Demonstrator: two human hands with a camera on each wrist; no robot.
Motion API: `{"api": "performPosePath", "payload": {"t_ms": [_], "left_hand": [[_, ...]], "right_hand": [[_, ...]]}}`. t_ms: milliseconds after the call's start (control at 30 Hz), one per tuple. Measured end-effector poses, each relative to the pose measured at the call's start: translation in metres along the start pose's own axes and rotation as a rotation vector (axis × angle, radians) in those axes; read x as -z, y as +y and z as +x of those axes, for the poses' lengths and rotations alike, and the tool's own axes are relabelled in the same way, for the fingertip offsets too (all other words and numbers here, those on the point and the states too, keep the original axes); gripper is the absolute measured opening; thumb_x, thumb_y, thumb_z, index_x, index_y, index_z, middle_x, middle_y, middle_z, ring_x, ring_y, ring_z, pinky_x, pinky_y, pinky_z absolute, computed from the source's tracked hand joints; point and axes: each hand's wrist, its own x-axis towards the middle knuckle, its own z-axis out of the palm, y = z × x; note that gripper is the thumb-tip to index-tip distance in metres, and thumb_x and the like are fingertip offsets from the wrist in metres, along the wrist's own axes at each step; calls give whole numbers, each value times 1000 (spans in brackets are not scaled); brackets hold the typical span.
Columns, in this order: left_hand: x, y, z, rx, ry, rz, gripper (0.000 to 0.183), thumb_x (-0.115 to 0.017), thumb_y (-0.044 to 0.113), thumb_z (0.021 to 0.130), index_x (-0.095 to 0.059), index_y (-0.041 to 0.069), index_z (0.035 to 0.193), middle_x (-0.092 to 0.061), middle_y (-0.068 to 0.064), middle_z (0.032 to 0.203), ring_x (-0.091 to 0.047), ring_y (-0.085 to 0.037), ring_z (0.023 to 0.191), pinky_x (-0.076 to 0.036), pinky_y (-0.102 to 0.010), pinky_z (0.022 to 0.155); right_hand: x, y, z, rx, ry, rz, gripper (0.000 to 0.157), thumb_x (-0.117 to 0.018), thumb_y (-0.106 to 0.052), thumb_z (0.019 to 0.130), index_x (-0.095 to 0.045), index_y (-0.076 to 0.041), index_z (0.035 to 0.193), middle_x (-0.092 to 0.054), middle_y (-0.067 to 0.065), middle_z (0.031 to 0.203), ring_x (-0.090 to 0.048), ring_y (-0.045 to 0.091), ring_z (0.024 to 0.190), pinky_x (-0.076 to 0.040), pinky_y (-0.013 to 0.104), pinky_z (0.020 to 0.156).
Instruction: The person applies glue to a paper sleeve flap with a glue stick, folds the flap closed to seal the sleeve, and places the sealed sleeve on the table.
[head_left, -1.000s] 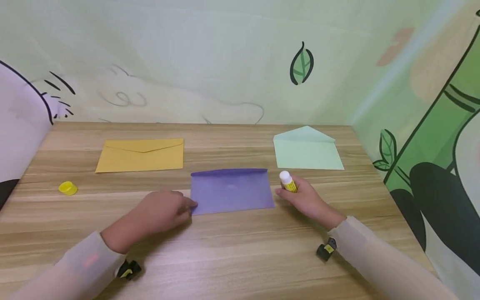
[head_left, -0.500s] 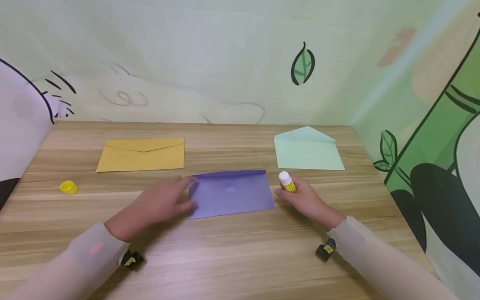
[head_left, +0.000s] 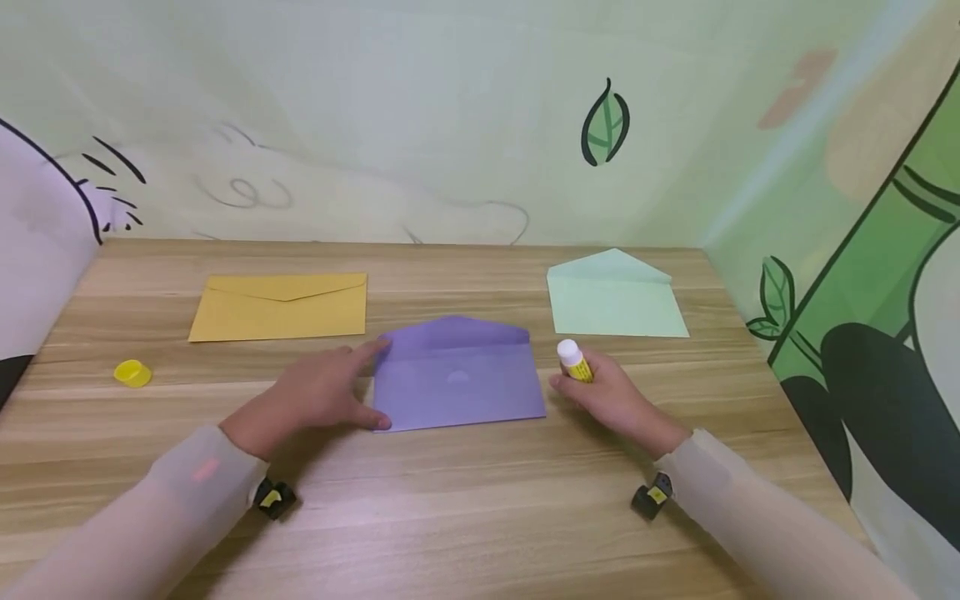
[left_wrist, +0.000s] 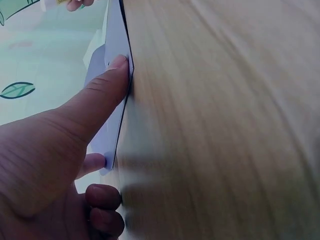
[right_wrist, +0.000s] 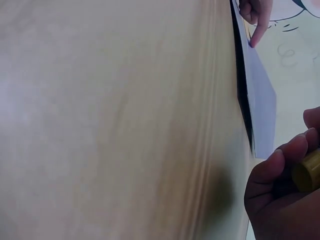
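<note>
A purple envelope [head_left: 480,392] lies in the middle of the table with its pointed flap [head_left: 457,332] raised at the far side. My left hand [head_left: 318,387] is at its left end, thumb pressing the near left corner and index finger touching the flap's left end. In the left wrist view the thumb [left_wrist: 102,92] lies straight on the envelope [left_wrist: 116,30], other fingers bent below. My right hand [head_left: 611,396] grips a glue stick [head_left: 574,360] with a yellow label, its white tip pointing up, just right of the envelope. The right wrist view shows the glue stick's yellow base [right_wrist: 306,172] among curled fingers.
A closed yellow envelope [head_left: 281,308] lies at the back left. A mint green envelope [head_left: 618,308] with its flap up lies at the back right. The yellow glue cap [head_left: 133,373] sits far left. A printed cloth wall [head_left: 375,125] stands behind the wooden table [head_left: 465,517].
My left hand has spread from the envelope's near left edge, the index finger reaching up to the flap. The purple flap has swung up and back. My right hand stays with the glue stick.
</note>
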Motion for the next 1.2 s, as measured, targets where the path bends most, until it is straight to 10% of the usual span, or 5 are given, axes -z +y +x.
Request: {"api": "performPosePath", "payload": {"t_ms": [267, 733, 1200], "left_hand": [[0, 3, 5, 6, -36, 17, 118, -83, 73, 59, -40, 15, 153, -67, -18, 116, -62, -26, 90, -51, -48, 72], [3, 2, 12, -1, -63, -16, 124, -84, 74, 55, -36, 14, 152, -65, -19, 128, -64, -34, 111, -52, -54, 84], [-1, 0, 12, 28, -89, -13, 129, -82, 79, 53, -32, 17, 155, -61, -18, 136, -63, -32, 111, -52, -52, 83]], "right_hand": [[2, -10, 2, 14, -4, -20, 45, -69, -20, 94, -46, -5, 129, -56, 12, 101, -50, 22, 82, -46, 33, 72], [-13, -74, 25, 236, -129, -170, 32, -71, -26, 94, -60, -17, 122, -62, 4, 106, -56, 21, 89, -49, 34, 73], [-70, -125, 64, 357, -219, -479, 22, -63, -37, 98, -58, -21, 113, -56, -3, 75, -51, 11, 65, -44, 25, 59]]}}
